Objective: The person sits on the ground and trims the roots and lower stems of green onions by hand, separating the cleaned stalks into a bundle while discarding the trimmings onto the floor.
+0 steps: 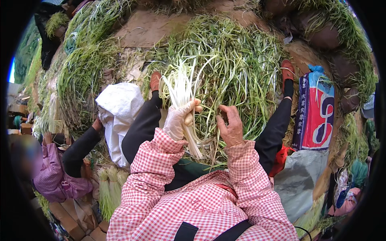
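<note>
My left hand (178,120), in a thin translucent glove, grips a bundle of pale leafy stalks (181,90). The white stalks fan out above the fist, and their other ends (193,144) stick out below it towards my lap. My right hand (230,125) is bare and sits just right of the bundle, thumb and forefinger curved towards each other. Thin brownish strands pass beside its fingertips; whether they are pinched cannot be made out. Beyond both hands, between my feet, spreads a large heap of loose green leafy stalks (229,66).
Left of my leg stands a white woven sack (120,99). Tied pale bundles (110,189) stand near a seated person in a checked purple top (63,171). A printed red-and-blue bag (316,114) and grey plastic sheeting (304,177) lie to the right. More green stalks (87,72) are piled at far left.
</note>
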